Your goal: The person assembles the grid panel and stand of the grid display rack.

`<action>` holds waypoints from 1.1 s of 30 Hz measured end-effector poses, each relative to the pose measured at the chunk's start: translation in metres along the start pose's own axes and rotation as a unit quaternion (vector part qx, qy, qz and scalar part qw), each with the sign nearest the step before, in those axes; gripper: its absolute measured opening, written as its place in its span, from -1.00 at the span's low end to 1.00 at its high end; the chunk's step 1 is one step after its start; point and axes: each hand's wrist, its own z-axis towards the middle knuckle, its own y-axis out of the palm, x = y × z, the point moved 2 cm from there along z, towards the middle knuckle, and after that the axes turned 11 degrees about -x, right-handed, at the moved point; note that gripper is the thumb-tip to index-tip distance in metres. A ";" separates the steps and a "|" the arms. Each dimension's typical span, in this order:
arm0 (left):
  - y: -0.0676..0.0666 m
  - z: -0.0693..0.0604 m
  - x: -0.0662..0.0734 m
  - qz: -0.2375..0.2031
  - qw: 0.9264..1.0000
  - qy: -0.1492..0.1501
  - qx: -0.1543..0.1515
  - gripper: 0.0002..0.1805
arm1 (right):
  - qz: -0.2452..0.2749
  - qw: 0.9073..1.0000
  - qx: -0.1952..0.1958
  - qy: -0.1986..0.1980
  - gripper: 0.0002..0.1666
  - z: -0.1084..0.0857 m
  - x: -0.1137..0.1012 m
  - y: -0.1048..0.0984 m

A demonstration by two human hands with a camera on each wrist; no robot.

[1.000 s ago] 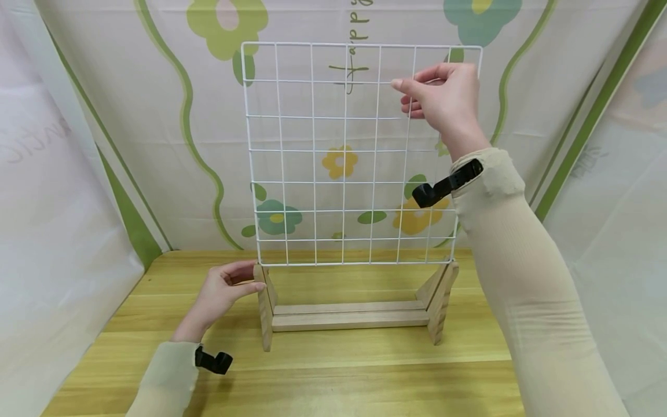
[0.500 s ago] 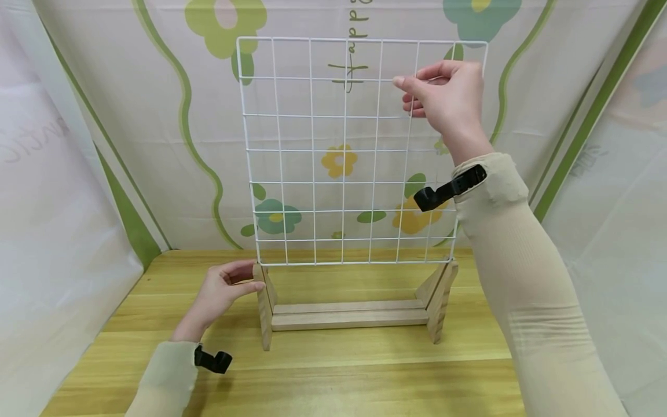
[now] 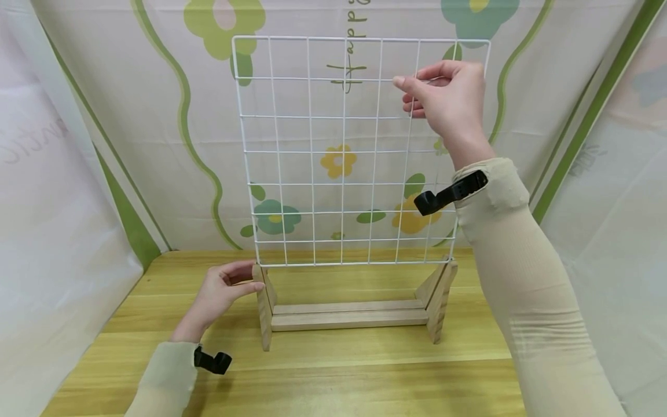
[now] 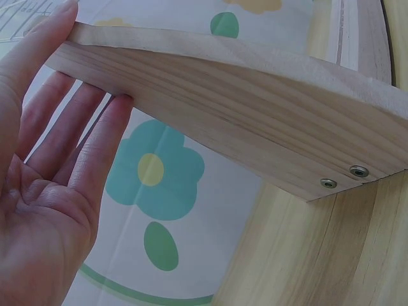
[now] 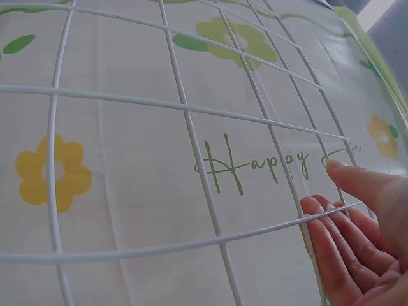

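Note:
A white wire grid panel (image 3: 344,117) stands upright, its lower corners between the two side boards of a wooden stand (image 3: 349,319). With thumb in front and fingers behind, my left hand (image 3: 213,295) pinches the top of the stand's left side board (image 4: 236,95). My right hand (image 3: 453,104) holds the grid near its upper right corner. In the right wrist view, the thumb and fingers of that right hand (image 5: 350,255) lie about the grid wires (image 5: 187,107). How the panel's lower edge sits in the stand is too small to tell.
The stand rests on a wood-grain tabletop (image 3: 333,388). Behind it hangs a white cloth (image 3: 208,104) with flowers and green lettering. Pale cloth walls (image 3: 57,191) with green edging close in the left and right sides. Two bolts (image 4: 359,171) show low on the left side board.
The panel's top edge has come slightly toward me and looks wider. My right hand has shifted a little to the right with it. The left hand and stand stay put.

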 end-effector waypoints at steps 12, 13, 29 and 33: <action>0.000 0.000 0.000 0.001 1.000 0.002 -0.001 -0.47 | 0.004 1.000 0.004 -0.013 -0.50 -0.006 -0.001 -0.001; 0.000 0.000 0.000 0.001 1.000 0.002 0.000 -0.47 | 0.005 1.000 0.005 -0.015 -0.50 -0.006 -0.001 -0.001; 0.000 0.000 0.002 0.005 1.000 -0.005 -0.001 -0.46 | 0.005 1.000 0.007 -0.030 -0.51 -0.011 -0.002 -0.001; 0.000 0.000 0.002 0.006 1.000 -0.001 -0.001 -0.46 | -0.001 0.999 0.008 -0.032 -0.51 -0.012 -0.002 0.000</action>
